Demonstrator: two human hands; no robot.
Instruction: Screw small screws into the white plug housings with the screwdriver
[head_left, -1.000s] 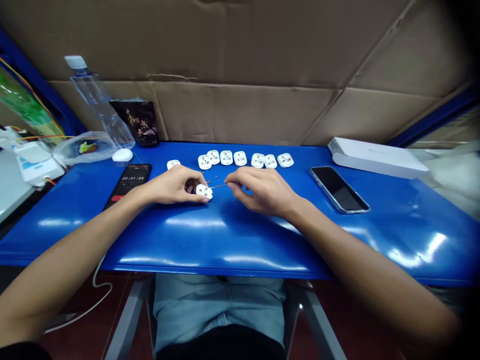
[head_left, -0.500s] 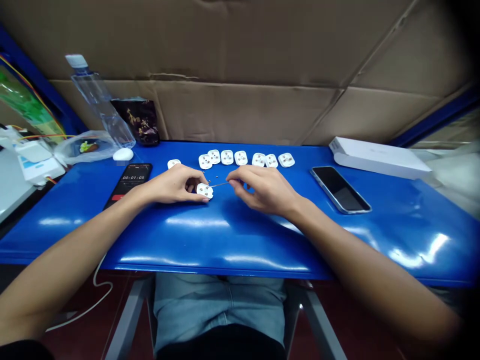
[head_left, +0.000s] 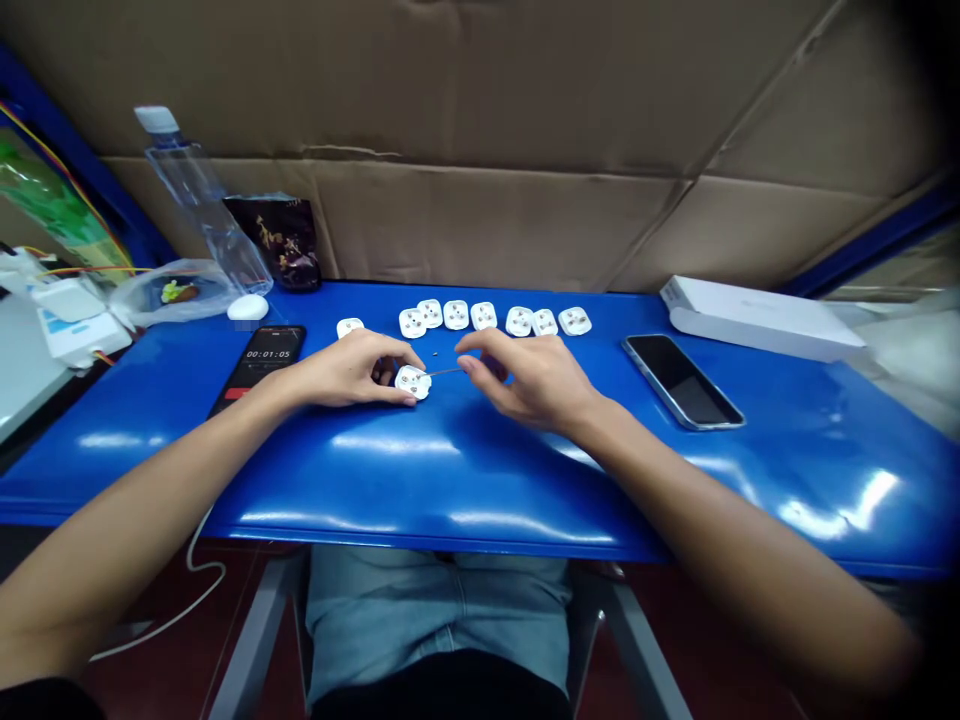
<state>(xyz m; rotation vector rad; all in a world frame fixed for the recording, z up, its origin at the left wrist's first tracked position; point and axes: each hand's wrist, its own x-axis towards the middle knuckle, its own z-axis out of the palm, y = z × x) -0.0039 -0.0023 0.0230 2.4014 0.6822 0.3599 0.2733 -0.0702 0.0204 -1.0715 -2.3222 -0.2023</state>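
My left hand (head_left: 364, 368) pinches a small white square plastic piece (head_left: 412, 383) with metal contacts on its face, thumb in front and fingers behind. From the right, my right hand (head_left: 525, 375) grips a thin metal tool (head_left: 444, 373) between thumb and fingertips. The tool's tip reaches the upper right part of the white piece; whether it touches a contact is too small to tell. Just behind the tool lies a tiny dark bit (head_left: 435, 354). Similar white pieces (head_left: 456, 314) stand in a loose row behind my hands, and a single one (head_left: 349, 327) sits behind my left hand.
On the blue table (head_left: 420, 480), a phone showing a timer (head_left: 266, 360) lies left and another phone (head_left: 682, 382) right. A white box (head_left: 761, 317) is at the back right. A water bottle (head_left: 202, 200), dark pouch (head_left: 281, 243) and white rounded case (head_left: 247, 308) stand back left.
The tool's tip has moved slightly, from the white piece's edge onto its face. My left hand and the piece have barely shifted. Fewer tiny bits show beside my left fingers.
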